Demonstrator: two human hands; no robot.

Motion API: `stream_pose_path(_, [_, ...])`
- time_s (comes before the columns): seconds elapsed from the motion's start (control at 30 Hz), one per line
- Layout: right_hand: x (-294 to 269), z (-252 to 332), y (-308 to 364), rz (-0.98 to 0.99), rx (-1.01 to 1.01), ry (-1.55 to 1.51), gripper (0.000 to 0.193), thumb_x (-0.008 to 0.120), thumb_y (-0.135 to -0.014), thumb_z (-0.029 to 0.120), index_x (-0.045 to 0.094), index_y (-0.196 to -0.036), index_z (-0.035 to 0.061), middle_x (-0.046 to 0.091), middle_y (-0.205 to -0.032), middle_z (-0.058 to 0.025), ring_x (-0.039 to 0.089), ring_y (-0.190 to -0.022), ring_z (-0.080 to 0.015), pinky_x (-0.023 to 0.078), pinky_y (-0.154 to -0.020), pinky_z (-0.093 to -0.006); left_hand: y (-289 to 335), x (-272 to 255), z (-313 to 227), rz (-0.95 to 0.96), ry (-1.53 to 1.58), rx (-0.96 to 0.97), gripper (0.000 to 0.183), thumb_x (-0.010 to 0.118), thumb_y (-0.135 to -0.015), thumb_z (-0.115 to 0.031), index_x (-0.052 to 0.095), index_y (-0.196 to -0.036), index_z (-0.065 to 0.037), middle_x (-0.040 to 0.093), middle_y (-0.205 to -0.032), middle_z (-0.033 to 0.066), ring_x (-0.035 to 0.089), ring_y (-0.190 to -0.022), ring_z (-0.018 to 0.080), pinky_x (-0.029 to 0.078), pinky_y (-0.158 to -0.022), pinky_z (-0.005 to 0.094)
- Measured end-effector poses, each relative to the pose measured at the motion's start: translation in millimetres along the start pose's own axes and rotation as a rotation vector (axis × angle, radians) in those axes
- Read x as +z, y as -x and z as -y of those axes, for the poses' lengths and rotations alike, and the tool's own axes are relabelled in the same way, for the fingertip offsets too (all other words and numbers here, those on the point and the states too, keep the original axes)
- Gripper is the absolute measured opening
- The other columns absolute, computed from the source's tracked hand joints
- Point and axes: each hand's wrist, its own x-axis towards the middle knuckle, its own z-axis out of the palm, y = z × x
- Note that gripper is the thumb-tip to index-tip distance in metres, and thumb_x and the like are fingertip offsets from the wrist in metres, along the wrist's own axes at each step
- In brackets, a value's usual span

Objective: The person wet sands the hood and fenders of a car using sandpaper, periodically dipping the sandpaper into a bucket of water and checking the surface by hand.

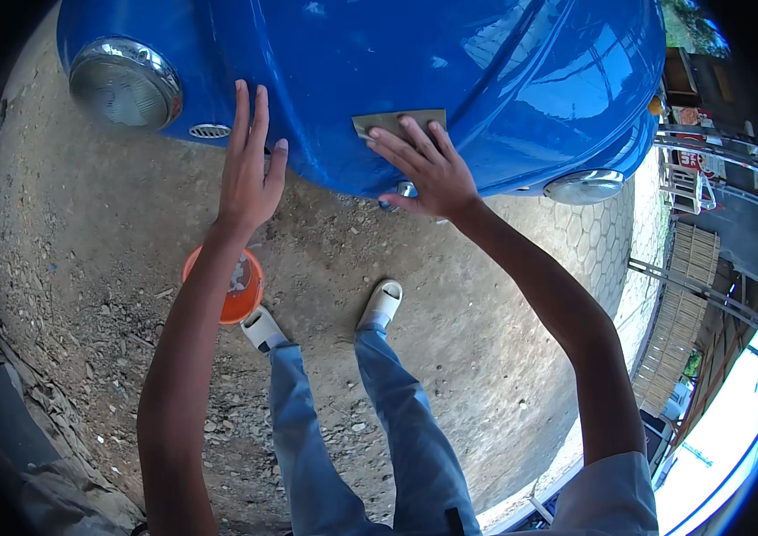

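Note:
The rounded blue front hood (352,62) of a car fills the upper part of the head view. A thin olive-brown sheet (379,121), rectangular and much like sandpaper, lies against it. My right hand (433,171) rests on this sheet with its fingers stretched and spread, the thumb near a small chrome handle (407,189) at the hood's lower edge. Between the left headlight (124,85) and the hood, my left hand (250,174) is held out open with straight fingers and nothing in it. Whether its fingertips touch the blue paint, I cannot tell.
An orange bucket (249,304), partly behind my left forearm, stands by my left shoe (263,329). Loose stones (129,357) cover the dirt ground on the left. Hexagonal paving (589,228) lies under the right headlight (583,186). A bamboo fence (678,313) and white chairs (688,189) are farther right.

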Motion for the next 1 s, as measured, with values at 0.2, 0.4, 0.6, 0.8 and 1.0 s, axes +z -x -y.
stream_pose_path(0.2, [-12.9,-35.4,-0.4,0.133,-0.276,0.037,0.081,0.049,-0.088,0.073,0.035,-0.156,0.031,0.024,-0.164,0.012,0.019,-0.153,-0.0138,0.014,-0.129,-0.038,0.4,2.6,-15.3,-0.159,0.451,-0.339,0.061,0.042,-0.109,-0.027,0.017,-0.161,-0.006,0.027,-0.162,0.0259,0.045,-0.14,0.0387,0.037,-0.115,0.0477])
stream_pose_path(0.4, [-54.2,32.3,-184.1,-0.16,-0.191,0.193,0.073,0.042,-0.095,0.069,0.039,-0.155,0.0264,0.024,-0.166,0.0052,0.015,-0.154,-0.0219,0.014,-0.127,-0.0448,13.9,4.7,-8.6,-0.416,0.838,-0.912,0.061,0.034,-0.11,-0.039,0.02,-0.162,-0.008,0.037,-0.159,0.019,0.049,-0.138,0.0343,0.038,-0.112,0.0455])
stream_pose_path(0.6, [-5.3,24.6,-94.0,0.194,-0.581,0.302,0.081,0.041,-0.097,0.066,0.028,-0.16,0.017,0.017,-0.169,-0.0002,0.009,-0.156,-0.0223,0.007,-0.128,-0.0426,57.6,-3.1,-0.1,-0.434,0.704,-1.091,0.064,0.028,-0.108,-0.046,0.026,-0.159,-0.008,0.045,-0.154,0.0164,0.05,-0.135,0.0331,0.035,-0.113,0.0462])
stream_pose_path(0.8, [-9.4,-59.2,24.0,0.295,-0.568,0.269,0.092,0.041,-0.094,0.072,0.021,-0.161,0.014,0.013,-0.169,0.0016,0.008,-0.156,-0.0184,0.004,-0.129,-0.0391,62.3,26.5,-25.7,-0.292,0.792,-1.059,0.058,0.034,-0.109,-0.039,0.032,-0.156,-0.006,0.05,-0.149,0.0177,0.055,-0.129,0.0305,0.041,-0.108,0.0435])
stream_pose_path(1.0, [-36.7,-24.4,-75.3,0.148,-0.471,0.075,0.073,0.049,-0.097,0.06,0.035,-0.157,0.021,0.022,-0.167,0.0049,0.014,-0.155,-0.018,0.008,-0.128,-0.0403,67.2,66.4,-28.6,-0.418,0.601,-0.782,0.044,0.039,-0.108,-0.02,0.045,-0.147,-0.001,0.055,-0.141,0.0205,0.056,-0.126,0.0286,0.044,-0.106,0.0388])
